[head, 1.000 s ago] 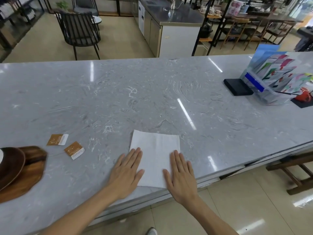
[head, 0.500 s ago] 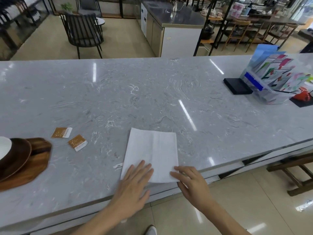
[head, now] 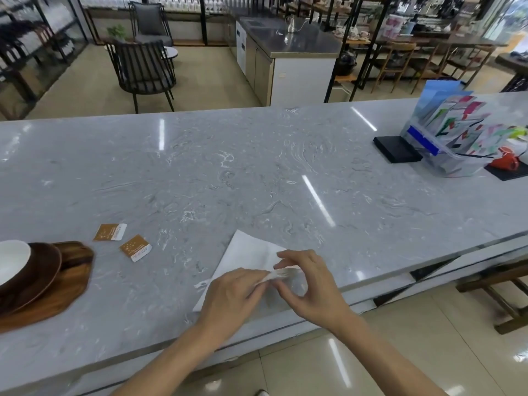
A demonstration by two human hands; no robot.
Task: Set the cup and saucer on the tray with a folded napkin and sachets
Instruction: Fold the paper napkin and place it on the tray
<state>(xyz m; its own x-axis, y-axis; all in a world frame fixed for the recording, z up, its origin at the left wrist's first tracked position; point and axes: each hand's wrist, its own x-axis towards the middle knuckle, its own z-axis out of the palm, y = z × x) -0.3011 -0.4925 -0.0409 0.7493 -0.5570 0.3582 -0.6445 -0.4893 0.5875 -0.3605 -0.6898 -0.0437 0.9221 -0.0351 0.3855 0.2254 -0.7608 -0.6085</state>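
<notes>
The task looks to be at its folding step: the white napkin (head: pixel 248 257) lies on the grey marble surface (head: pixel 257 172) close to the near edge, and both hands are lifting its near right corner. The left hand (head: pixel 231 295) pinches the raised edge between thumb and fingertips, and the right hand (head: pixel 310 281) has its grip closed on the same bit of paper from the other side, so the corner stands off the surface while the far part of the napkin lies flat. Judging by this, the fold is begun but not finished. The cup (head: pixel 11 261), white inside, sits on a dark saucer (head: pixel 43 270) that already rests on the wooden tray (head: pixel 68 284) at the left edge of view, so that part appears done, though the cup is cut off by the frame. The two brown sachets (head: pixel 123 241) lie on the surface just beyond the tray, apart from each other and not yet on it. What seems left is completing the fold, then carrying napkin and sachets over to the tray. Nothing stands between the napkin and the tray. Well apart on the right are a clear brochure holder (head: pixel 445 138), a black pad (head: pixel 397 150) and a red mug (head: pixel 507 161), none in the way.
</notes>
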